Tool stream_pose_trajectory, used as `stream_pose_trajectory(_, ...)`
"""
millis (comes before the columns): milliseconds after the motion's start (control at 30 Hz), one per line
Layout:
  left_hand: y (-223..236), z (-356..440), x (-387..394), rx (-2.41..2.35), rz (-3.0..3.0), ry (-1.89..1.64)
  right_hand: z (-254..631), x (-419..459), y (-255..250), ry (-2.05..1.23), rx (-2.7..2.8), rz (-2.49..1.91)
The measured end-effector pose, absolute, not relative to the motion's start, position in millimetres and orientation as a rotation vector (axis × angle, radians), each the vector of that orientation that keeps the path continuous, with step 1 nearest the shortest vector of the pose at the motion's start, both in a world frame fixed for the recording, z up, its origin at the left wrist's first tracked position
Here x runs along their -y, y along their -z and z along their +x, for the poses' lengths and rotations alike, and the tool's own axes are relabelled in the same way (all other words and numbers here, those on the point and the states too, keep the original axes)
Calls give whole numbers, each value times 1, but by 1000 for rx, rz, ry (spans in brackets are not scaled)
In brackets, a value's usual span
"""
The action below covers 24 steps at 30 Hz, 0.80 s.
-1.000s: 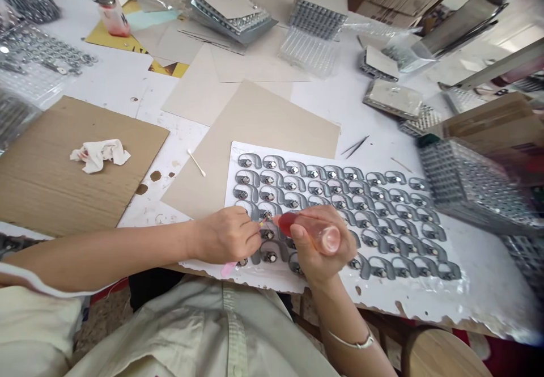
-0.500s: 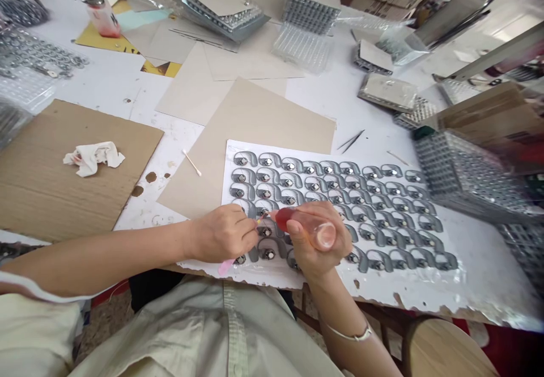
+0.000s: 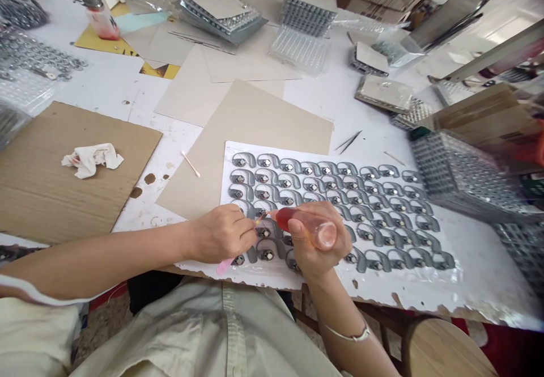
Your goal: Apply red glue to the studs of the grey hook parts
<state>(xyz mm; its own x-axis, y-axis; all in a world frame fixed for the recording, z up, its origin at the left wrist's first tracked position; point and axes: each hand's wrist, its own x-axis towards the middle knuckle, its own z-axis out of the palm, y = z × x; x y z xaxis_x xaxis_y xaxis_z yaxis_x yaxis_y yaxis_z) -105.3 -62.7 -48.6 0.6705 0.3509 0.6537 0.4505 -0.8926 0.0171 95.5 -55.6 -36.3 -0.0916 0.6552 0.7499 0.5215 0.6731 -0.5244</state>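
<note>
Rows of grey hook-shaped parts (image 3: 374, 235), each with a small shiny round piece, lie on a white sheet (image 3: 232, 147) at the table's front edge. My right hand (image 3: 323, 252) is closed round a translucent bottle of red liquid (image 3: 326, 234), its narrow tip pointing left at a part in the left columns. My left hand (image 3: 221, 232) is closed on a thin tool, with a pink end (image 3: 224, 266) below the fist and a fine yellowish tip (image 3: 260, 218) beside the bottle's tip. Its middle is hidden in my fingers, and I cannot make out its kind.
Left lies a cardboard sheet (image 3: 76, 207) with a crumpled tissue (image 3: 91, 159). A cotton swab (image 3: 190, 164) rests on beige card (image 3: 255, 110); tweezers (image 3: 349, 141) lie beyond the parts. A lidded jar (image 3: 102, 17) stands at the back left. Stacked trays (image 3: 463, 178) crowd the right.
The view has shifted slightly, so the scene sits a little further left. Both hands keep their grips and stay at the same part.
</note>
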Motion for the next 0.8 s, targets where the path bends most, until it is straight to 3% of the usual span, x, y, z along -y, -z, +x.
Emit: stream_pose_trajectory(800,45,-106,61,661,-2751,1082,100,56,40,-110,1734,-957)
